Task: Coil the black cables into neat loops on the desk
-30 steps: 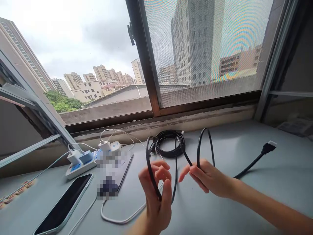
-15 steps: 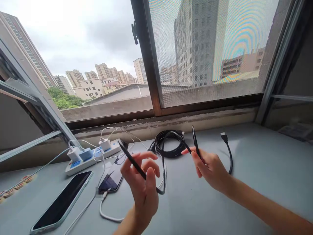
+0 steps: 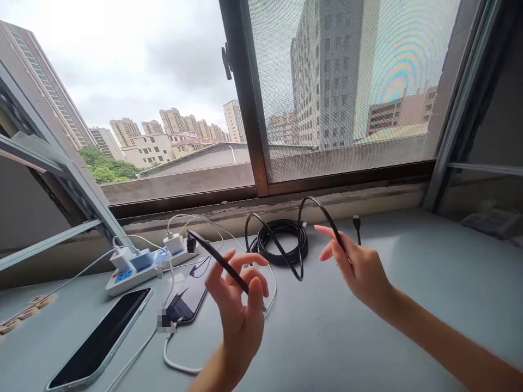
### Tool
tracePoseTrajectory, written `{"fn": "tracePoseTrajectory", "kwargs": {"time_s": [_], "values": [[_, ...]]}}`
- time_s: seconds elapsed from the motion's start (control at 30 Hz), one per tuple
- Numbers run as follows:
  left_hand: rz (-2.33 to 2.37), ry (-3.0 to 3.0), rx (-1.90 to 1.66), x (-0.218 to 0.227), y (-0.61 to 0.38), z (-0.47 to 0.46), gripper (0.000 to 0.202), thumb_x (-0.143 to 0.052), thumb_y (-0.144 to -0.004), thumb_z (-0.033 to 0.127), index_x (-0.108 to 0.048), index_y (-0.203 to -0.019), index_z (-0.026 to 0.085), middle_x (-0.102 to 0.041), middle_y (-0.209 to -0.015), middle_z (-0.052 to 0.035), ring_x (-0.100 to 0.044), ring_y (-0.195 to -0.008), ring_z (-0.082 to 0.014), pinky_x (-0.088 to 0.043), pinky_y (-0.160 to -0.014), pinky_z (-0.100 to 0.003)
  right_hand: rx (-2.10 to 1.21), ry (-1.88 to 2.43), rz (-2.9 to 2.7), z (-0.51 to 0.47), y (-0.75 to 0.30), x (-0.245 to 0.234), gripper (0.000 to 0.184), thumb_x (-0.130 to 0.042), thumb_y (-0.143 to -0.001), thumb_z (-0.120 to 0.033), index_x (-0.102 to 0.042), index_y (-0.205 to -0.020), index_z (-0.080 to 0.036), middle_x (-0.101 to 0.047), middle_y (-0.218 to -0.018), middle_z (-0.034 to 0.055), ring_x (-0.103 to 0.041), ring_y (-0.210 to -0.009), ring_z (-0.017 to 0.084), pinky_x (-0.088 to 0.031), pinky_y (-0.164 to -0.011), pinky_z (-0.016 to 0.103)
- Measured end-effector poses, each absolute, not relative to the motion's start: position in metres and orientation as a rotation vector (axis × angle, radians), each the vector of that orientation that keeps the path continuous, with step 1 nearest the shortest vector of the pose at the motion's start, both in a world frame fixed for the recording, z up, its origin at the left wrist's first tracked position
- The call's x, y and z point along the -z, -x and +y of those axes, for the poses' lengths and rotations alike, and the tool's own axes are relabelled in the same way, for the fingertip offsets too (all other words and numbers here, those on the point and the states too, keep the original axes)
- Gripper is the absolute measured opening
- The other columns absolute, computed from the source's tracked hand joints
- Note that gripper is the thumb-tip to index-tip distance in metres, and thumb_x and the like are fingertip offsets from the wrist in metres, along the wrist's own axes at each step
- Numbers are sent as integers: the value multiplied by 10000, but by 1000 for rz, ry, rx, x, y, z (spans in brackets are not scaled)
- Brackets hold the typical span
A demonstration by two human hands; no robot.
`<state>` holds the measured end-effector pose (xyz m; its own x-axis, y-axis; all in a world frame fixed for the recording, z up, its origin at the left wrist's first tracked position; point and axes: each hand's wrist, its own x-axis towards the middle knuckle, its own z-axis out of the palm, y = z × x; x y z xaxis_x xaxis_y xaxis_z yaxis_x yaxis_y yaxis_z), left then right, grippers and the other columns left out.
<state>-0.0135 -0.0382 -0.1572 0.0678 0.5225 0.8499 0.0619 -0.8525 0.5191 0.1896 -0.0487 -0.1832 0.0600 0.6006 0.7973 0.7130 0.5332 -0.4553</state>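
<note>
A thin black cable [image 3: 281, 250] loops in the air between my two hands above a grey sill [image 3: 429, 288]. My left hand [image 3: 239, 305] is raised palm up, fingers curled, pinching one stretch of the cable between thumb and fingers. My right hand [image 3: 359, 267] grips another stretch, index finger pointing left; the cable arches up over it. The cable's free plug [image 3: 357, 222] hangs just behind the right hand. A coil of black cable [image 3: 281, 242] lies on the sill behind both hands.
A white power strip [image 3: 147, 261] with chargers and white wires sits at the left. Two phones lie nearby, a large one [image 3: 98, 343] at front left and a smaller one [image 3: 188, 299] beside my left hand. The window frame [image 3: 245, 109] rises behind.
Both hands have shifted with the cable; its loops have changed shape. The free plug end has been drawn in from the far right of the sill to just behind my right hand.
</note>
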Motion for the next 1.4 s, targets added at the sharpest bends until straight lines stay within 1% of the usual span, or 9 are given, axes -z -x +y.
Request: {"fn": "tracePoseTrajectory", "kwargs": {"time_s": [0.2, 0.4, 0.63, 0.8, 1.0, 1.1, 1.17, 1.3, 1.4], "values": [[796, -2008, -1676, 158, 13, -38, 232, -327, -951, 345, -374, -1161, 258, -620, -935, -35, -510, -470, -71, -410, -454, -229, -294, 913, -1550, -55, -181, 185, 421, -257, -1035, -413, -401, -1362, -192, -622, -862, 38, -604, -760, 172, -528, -594, 254], [833, -2079, -1480, 162, 12, -42, 240, -331, -949, 347, -360, -1168, 253, -631, -1033, -70, -546, -516, -84, -427, -453, -226, -583, 835, -1609, -58, -169, 191, 440, -269, -1030, -435, -315, -1424, -245, -560, -1137, 73, -592, -925, 200, -548, -712, 315], [767, -2135, -1365, 160, 13, -46, 246, -353, -942, 331, -375, -1178, 267, -612, -1094, -80, -573, -551, -92, -433, -443, -218, -1024, 789, -1576, -67, -162, 183, 593, -263, -999, -558, -314, -1413, -136, -626, -799, 61, -625, -613, 189, -523, -568, 304], [750, -2123, -1295, 159, 11, -44, 292, -456, -897, 379, -429, -1158, 253, -617, -1048, -71, -555, -546, -98, -471, -497, -242, -1103, 777, -1583, -68, -158, 189, 599, -272, -994, -573, -392, -1346, -103, -497, -515, -40, -500, -407, 140, -447, -477, 243], [793, -2022, -1230, 157, 10, -42, 288, -604, -786, 460, -545, -918, 211, -624, -877, -37, -528, -509, -93, -405, -417, -199, -1199, 698, -1623, -71, -158, 195, 612, -456, -903, -638, -448, -1298, -169, -531, -743, -2, -424, -419, 74, -321, -380, 167], [847, -2055, -1245, 154, 9, -41, 244, -645, -760, 426, -581, -790, 193, -585, -794, -13, -526, -497, -82, -382, -396, -180, -1151, 715, -1679, -73, -155, 195, 615, -670, -807, -498, -441, -1299, -210, -538, -835, 1, -403, -484, 71, -342, -408, 154], [893, -2100, -1247, 152, 8, -41, 195, -640, -774, 383, -599, -762, 192, -564, -775, -2, -519, -483, -69, -381, -392, -172, -1036, 803, -1721, -74, -152, 196, 563, -716, -776, -351, -465, -1261, -213, -547, -792, -19, -398, -490, 72, -333, -420, 151], [896, -2187, -1276, 151, 8, -41, 144, -615, -802, 320, -599, -742, 190, -569, -750, 2, -537, -479, -66, -388, -395, -168, -796, 892, -1693, -74, -148, 197, 239, -473, -948, -320, -525, -1131, -176, -527, -612, -41, -415, -477, 97, -339, -452, 179], [917, -2242, -1475, 152, 10, -41, 113, -620, -803, 266, -565, -735, 194, -567, -758, 15, -535, -484, -58, -402, -418, -173, -665, 902, -1606, -74, -148, 196, 249, -367, -998, -324, -516, -1126, -171, -526, -564, -48, -414, -458, 106, -354, -465, 187]]}}
